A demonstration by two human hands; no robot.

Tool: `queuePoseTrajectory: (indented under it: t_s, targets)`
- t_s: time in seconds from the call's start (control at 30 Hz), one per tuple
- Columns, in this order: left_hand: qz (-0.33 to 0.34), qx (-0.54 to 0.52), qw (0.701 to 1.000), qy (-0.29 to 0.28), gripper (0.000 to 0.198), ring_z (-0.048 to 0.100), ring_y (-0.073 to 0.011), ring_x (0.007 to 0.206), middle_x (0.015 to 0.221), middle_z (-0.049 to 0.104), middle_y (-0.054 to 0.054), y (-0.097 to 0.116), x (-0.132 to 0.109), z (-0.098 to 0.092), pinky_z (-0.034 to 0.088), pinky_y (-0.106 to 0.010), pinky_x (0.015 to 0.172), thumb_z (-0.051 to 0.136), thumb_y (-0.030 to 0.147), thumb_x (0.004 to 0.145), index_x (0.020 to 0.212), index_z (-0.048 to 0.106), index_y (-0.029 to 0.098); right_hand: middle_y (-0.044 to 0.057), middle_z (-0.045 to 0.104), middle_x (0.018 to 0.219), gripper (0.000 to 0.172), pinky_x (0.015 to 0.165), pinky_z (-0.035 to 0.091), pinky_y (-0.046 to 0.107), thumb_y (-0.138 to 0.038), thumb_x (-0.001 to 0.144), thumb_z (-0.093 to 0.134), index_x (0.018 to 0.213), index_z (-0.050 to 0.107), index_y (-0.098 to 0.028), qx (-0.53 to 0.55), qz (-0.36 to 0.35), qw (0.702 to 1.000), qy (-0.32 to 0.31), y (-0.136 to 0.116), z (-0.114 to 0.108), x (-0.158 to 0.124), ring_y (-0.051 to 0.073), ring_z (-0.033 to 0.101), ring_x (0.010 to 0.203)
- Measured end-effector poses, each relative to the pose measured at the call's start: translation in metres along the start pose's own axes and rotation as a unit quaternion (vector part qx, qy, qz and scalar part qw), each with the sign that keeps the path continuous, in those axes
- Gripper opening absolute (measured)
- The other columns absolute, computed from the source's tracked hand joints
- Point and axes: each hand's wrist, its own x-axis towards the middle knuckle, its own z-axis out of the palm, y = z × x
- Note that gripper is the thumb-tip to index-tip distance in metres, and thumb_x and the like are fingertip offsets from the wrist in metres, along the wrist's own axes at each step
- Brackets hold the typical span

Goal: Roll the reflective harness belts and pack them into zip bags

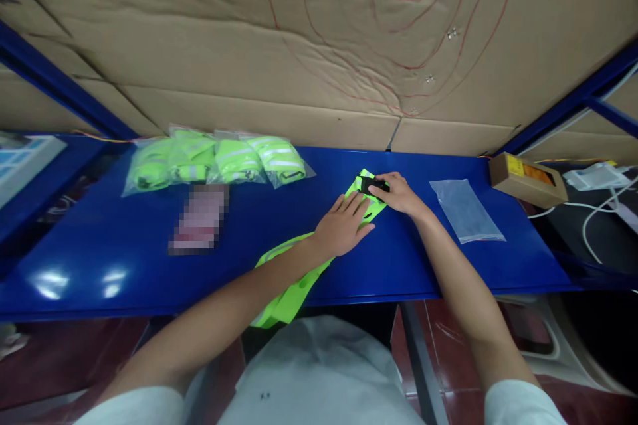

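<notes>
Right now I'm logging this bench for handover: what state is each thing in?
Green strap: laid out, unbagged
Left hand: open, flat on the strap
Right hand: gripping the black piece
Black piece: at the strap's far end
Four green bundles: bagged
Clear bag: lying flat; sealing unclear
Cardboard box: orange contents showing
Pixelated item: details hidden

- Neon yellow-green reflective strap (294,295) with pale grey striping: it lies diagonally across the blue surface (379,272), its far part flat, its near part loosely curved and passing over the front edge.
- Black buckle (367,185): at the strap's far end, partly covered.
</notes>
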Motion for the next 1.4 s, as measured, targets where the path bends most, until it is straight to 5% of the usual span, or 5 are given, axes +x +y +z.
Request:
queuePoseTrajectory:
  t_s: [0.3,0.67,0.9,1.17,1.4]
  targets:
    - [0.004,-0.034,0.999,-0.034,0.066,0.022,-0.0344,0.16,0.17,0.026,-0.02,0.006,-0.004,-0.003,0.025,-0.054,0.13,0.036,0.051,0.108,0.159,0.036,0.009,0.0,0.064,0.081,0.034,0.069,0.047,0.029,-0.05,0.077,0.072,0.089,0.065,-0.019,0.082,-0.024,0.996,0.02,-0.008,-0.009,0.0,0.016,0.059,0.073]
    - [-0.035,-0.063,0.997,0.03,0.061,0.031,-0.0345,0.156,0.163,0.036,-0.026,0.012,0.035,0.007,0.026,-0.053,0.13,0.037,0.04,0.107,0.154,0.036,0.0,0.013,0.052,0.15,0.034,0.118,0.039,0.05,-0.026,0.101,0.039,0.125,0.063,-0.021,-0.089,-0.163,0.979,0.079,-0.021,0.002,-0.007,0.029,0.04,0.147]
    - [-0.082,-0.063,0.992,0.065,0.05,0.052,-0.0367,0.137,0.138,0.054,-0.028,0.014,0.032,0.0,0.038,-0.053,0.12,0.033,0.033,0.107,0.141,0.05,0.0,0.015,0.058,0.142,0.043,0.119,0.041,0.044,-0.043,0.109,0.029,0.126,0.06,-0.019,-0.02,-0.232,0.972,0.003,-0.019,-0.002,-0.008,0.023,0.052,0.138]
    - [-0.033,-0.068,0.997,0.027,0.063,0.031,-0.0376,0.156,0.162,0.037,-0.028,0.012,0.007,0.001,0.024,-0.054,0.13,0.038,0.042,0.106,0.152,0.039,-0.001,0.017,0.058,0.139,0.063,0.112,0.045,0.043,-0.05,0.101,0.046,0.154,0.036,-0.017,0.032,-0.165,0.985,0.036,-0.008,0.005,0.002,0.023,0.059,0.127]
    - [-0.038,-0.088,0.993,0.061,0.044,0.054,-0.0321,0.133,0.136,0.053,-0.023,0.01,0.0,-0.011,0.043,-0.047,0.117,0.033,0.032,0.107,0.133,0.057,0.006,0.015,0.062,0.138,0.046,0.114,0.038,0.052,-0.046,0.096,0.054,0.132,0.06,-0.019,-0.038,-0.119,0.992,0.014,-0.006,0.006,-0.001,0.032,0.054,0.13]
